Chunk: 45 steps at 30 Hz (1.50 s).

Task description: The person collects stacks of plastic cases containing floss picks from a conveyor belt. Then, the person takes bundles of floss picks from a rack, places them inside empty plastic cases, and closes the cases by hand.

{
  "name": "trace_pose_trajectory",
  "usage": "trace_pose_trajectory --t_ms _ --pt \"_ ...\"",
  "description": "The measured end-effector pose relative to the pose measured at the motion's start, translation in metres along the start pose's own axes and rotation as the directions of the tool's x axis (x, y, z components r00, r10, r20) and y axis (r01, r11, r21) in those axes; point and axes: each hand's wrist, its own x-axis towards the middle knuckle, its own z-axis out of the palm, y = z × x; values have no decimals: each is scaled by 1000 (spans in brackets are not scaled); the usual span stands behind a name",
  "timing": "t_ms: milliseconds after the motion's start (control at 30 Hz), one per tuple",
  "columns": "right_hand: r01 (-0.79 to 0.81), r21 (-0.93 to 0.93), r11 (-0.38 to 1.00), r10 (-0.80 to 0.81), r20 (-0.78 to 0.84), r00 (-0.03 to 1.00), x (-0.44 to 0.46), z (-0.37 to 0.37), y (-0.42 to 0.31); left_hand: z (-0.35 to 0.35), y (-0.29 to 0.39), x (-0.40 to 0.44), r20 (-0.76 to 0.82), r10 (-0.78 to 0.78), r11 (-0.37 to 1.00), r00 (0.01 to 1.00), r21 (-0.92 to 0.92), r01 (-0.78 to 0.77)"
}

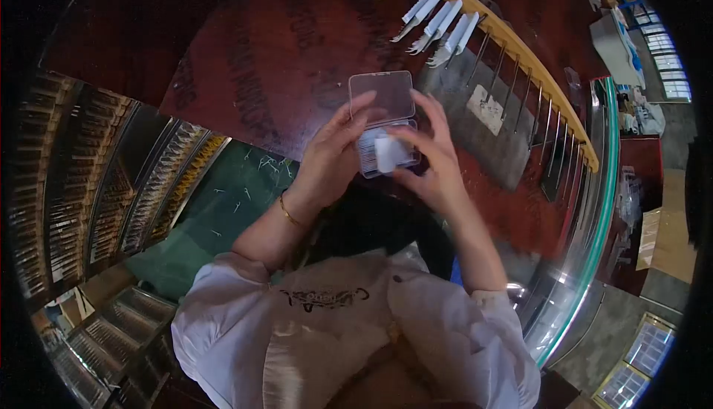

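A small clear plastic box [367, 169] is held up in front of my chest, its hinged clear lid [381, 97] standing raised on the far side. My left hand [336, 144] grips the box from the left, fingers reaching up by the lid. Around the right side curl the fingers of my right hand [437, 162], with thumb and fingers at the box's edge. Inside lies a finely ridged, whitish insert, and over it a plain white piece [385, 154]. Whether my right fingers touch that white piece, I cannot tell.
A dark red table [297, 60] spreads ahead. Along its right runs a wooden rack [512, 41] with metal rods; several white-wrapped tools [443, 24] hang at its far end. Racks of small parts [89, 179] stand at left. Small pieces lie scattered on the green floor [223, 216].
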Motion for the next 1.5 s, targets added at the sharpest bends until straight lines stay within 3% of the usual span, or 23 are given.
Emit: trace_pose_trajectory --t_ms 167,233,367,433,467,500,533,567,600,667,800,867,967,1000,1067,1133,1200,1267,1367,1433,1500 --pt "-15 108 994 11 31 999 1 0 0 -3 -3 -3 -8 9 1000 1000 -3 -9" --pt "-122 350 929 108 58 992 -3 -11 -1 -2 -1 -4 -30 0 1000 1000 21 0" --pt "-156 317 936 141 73 987 -10 -15 -4 3 -11 -1 -54 99 990 994 101 -93" --pt "-206 572 794 254 -3 967 -8 -16 -14 5 -17 -2 33 507 800 861 355 -484" --pt "-206 574 792 258 -9 966 -9 -17 -13 6 -17 -6 37 502 801 864 357 -480" --pt "-201 571 796 261 -25 965 -11 -17 -11 8 -15 -12 338 524 572 782 541 -617" --pt "-195 568 800 263 -40 964 -13 -18 -8 10 -12 -15 613 427 282 665 609 -742" --pt "-194 572 797 266 -45 963 -15 -18 -6 17 -13 -15 659 398 88 638 665 -742" --pt "-218 533 818 269 -18 963 -18 -19 -3 18 -16 -15 663 391 86 638 664 -743" --pt "-241 495 835 277 1 961 -22 -21 -2 18 -21 -15 489 409 127 771 806 -578" --pt "-322 444 836 356 6 934 -27 -22 -1 20 -23 -12 472 393 170 789 806 -566" --pt "-346 438 830 386 -4 922 -30 -21 -1 15 -30 -13 234 301 572 925 731 -371" --pt "-396 397 828 430 3 903 -32 -22 1 23 -30 -13 226 310 632 923 676 -378" --pt "-359 357 862 393 -24 919 -33 -21 2 24 -29 -13 258 276 641 926 668 -378" --pt "-323 271 907 353 -68 933 -38 -21 2 27 -28 -11 311 351 451 883 770 -451" --pt "-297 251 921 323 -68 944 -45 -25 0 20 -34 -7 313 358 498 880 733 -464" --pt "-313 287 906 341 -53 939 -51 -26 1 14 -38 -4 362 346 406 865 774 -486" --pt "-384 292 876 428 -105 898 -61 -31 1 24 -46 -3 388 318 544 865 673 -502" --pt "-373 296 879 413 -84 907 -76 -39 -1 27 -59 2 517 272 454 812 675 -582" --pt "-356 308 882 417 -161 895 -91 -36 6 41 -64 1 589 260 403 765 654 -640" --pt "-335 323 885 415 -219 883 -106 -39 6 60 -68 -7 527 61 519 848 709 -478"
